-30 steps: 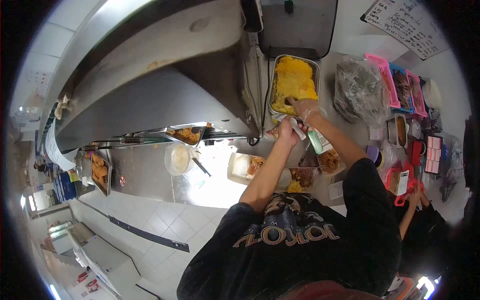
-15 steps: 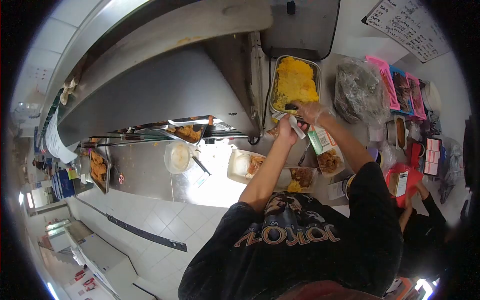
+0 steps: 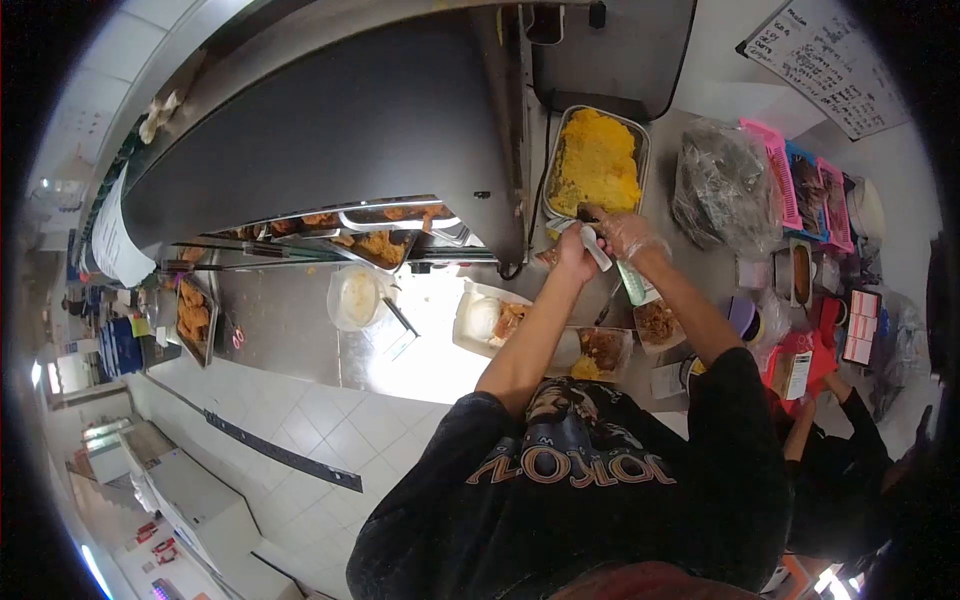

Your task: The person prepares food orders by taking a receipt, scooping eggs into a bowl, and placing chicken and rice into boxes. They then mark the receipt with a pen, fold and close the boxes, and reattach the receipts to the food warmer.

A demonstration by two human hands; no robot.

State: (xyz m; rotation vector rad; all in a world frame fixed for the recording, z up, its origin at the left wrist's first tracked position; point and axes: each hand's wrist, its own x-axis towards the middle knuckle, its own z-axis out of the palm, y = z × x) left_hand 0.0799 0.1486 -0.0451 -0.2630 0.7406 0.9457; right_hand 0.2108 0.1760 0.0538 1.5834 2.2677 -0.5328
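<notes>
A metal tray (image 3: 597,165) heaped with yellow rice (image 3: 600,150) lies just beyond both hands. My left hand (image 3: 572,256) is closed on a narrow white piece (image 3: 597,248), whose kind I cannot make out. Right beside it, my right hand (image 3: 624,236) wears a clear plastic glove. Its fingers are curled at the tray's near edge, and what they hold is hidden. Nearer my body, a takeaway box with rice and brown food (image 3: 604,354) sits under my forearms. Another box of brown food (image 3: 661,325) stands to its right, with a green and white packet (image 3: 632,284) by it.
A box with white rice and fried food (image 3: 490,318) and a round clear tub (image 3: 356,298) stand left on the steel counter (image 3: 280,330). A heated display cabinet (image 3: 330,150) rises at left. At right are a plastic bag (image 3: 722,185), pink baskets (image 3: 770,170) and another person's arm (image 3: 802,428).
My view has shifted slightly. The white piece now sits more upright and compact in my left hand. The dark object seen beneath my right fingers is less visible.
</notes>
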